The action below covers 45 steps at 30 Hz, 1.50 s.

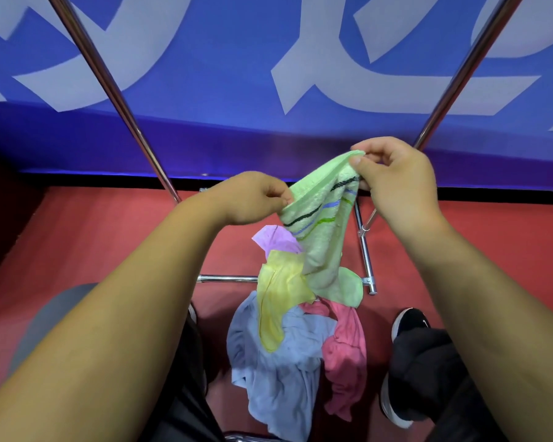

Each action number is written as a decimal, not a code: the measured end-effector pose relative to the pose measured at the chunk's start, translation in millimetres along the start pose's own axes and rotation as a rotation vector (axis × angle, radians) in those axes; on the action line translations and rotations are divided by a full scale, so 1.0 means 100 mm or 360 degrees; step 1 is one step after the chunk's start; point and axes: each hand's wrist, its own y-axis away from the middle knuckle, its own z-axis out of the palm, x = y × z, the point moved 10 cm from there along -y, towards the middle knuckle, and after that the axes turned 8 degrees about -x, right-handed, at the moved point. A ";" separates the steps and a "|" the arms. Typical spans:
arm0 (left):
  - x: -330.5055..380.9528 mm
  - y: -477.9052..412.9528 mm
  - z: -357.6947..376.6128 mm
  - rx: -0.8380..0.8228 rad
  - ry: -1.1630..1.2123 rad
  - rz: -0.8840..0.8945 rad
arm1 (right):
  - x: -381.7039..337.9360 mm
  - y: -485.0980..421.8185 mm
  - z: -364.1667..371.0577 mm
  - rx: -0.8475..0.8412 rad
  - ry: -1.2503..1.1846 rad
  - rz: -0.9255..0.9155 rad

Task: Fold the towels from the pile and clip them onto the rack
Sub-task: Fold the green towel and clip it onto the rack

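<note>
**A:** Why is the green striped towel held up like this?

**B:** The left hand and the right hand each pinch its top hem with curled fingers. It hangs open over the pile, I think to be straightened for folding.

**A:** Is there room?

**B:** Yes, between the slanted rack poles. Its lower end seems to reach the pile, and the crossbar lies just behind.
</note>
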 end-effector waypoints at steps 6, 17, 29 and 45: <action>-0.08 -0.01 -0.02 0.0040 -0.0176 -0.0028 | 0.04 -0.01 -0.06 -0.0036 0.0303 -0.0024; -0.02 0.19 -0.45 0.0662 0.0437 -0.0022 | -0.03 0.06 -0.24 -0.0043 0.0506 -0.0064; 0.30 0.73 -0.33 0.0710 0.1378 0.0203 | -0.49 0.52 -0.36 -0.0136 0.0029 -0.0164; 1.62 1.89 -1.81 0.1066 0.1174 0.0644 | -2.37 0.78 -0.97 0.0037 -0.0274 -0.0497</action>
